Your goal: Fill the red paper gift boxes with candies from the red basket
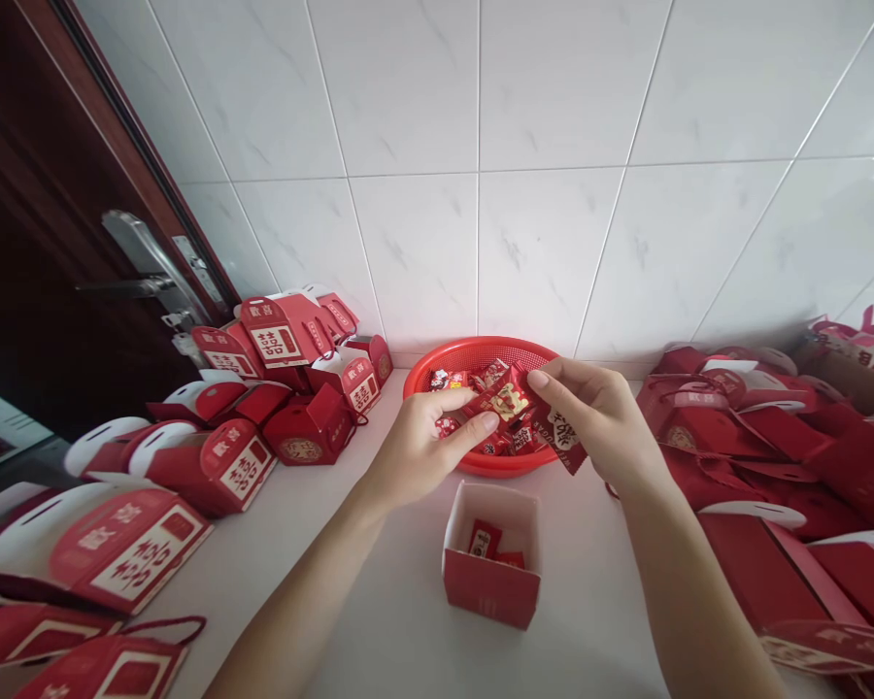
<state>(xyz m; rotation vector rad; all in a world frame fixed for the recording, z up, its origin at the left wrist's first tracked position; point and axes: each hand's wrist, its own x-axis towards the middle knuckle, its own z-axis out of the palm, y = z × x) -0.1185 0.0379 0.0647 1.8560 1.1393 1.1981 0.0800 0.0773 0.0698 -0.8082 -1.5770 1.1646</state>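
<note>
My left hand pinches the left end of a shiny red-and-gold wrapped candy between thumb and fingers. The fingers of my right hand are closed at the candy's other end. From under my right hand a darker red candy packet with white lettering sticks out. Both hands are above a red plastic basket that holds several wrapped sweets, partly hidden by the hands. Nearer to me stands an open red box with a white inside. Small red packets lie at its bottom.
Filled-out red gift boxes with white lids and cords are grouped and stacked on the left. Flatter red boxes and bags are heaped on the right. Behind are a tiled wall and a dark door with a metal handle.
</note>
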